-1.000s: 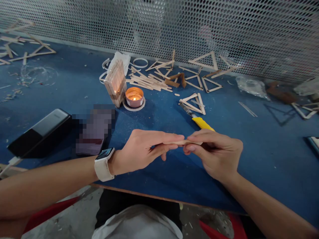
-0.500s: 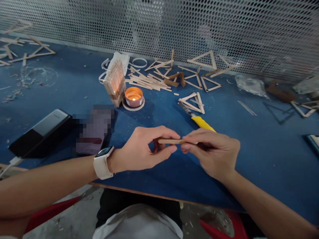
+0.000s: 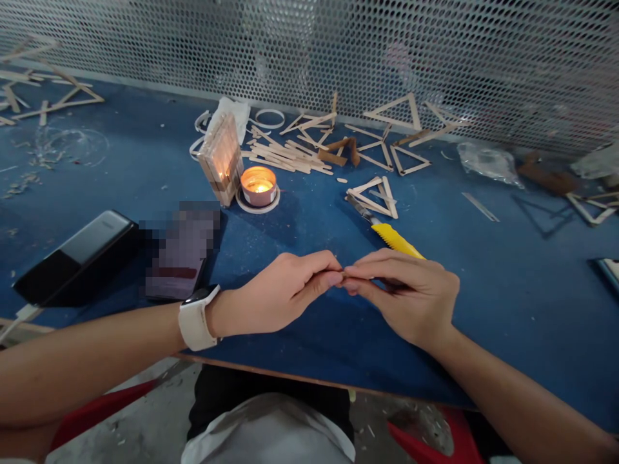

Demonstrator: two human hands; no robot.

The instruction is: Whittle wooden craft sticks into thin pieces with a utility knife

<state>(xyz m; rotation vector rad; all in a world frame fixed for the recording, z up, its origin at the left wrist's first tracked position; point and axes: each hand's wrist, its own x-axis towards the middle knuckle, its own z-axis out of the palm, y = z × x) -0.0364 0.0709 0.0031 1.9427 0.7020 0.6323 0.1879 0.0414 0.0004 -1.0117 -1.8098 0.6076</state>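
Note:
My left hand (image 3: 285, 290) is closed in a pinch, its thumb and forefinger meeting the fingertips of my right hand (image 3: 411, 290). Between them they grip a popsicle stick (image 3: 343, 275), almost wholly covered by the fingers. My right hand pinches the other end. Just beyond my right hand lies a yellow utility knife (image 3: 394, 240), its blade end beside a triangle of popsicle sticks (image 3: 372, 196). A lit candle in a tin (image 3: 259, 187) stands farther off, next to a wrapped pack of sticks (image 3: 221, 158) standing upright.
Loose popsicle sticks (image 3: 278, 154) lie behind the candle, with several stick triangles (image 3: 411, 158) to their right. A phone (image 3: 181, 254) and a black power bank (image 3: 77, 254) rest at left. A perforated metal panel (image 3: 309, 51) bounds the back of the blue table (image 3: 507, 290).
My left thumb and fingers have closed onto the popsicle stick, which now hardly shows. My right hand has shifted slightly left and keeps its pinch.

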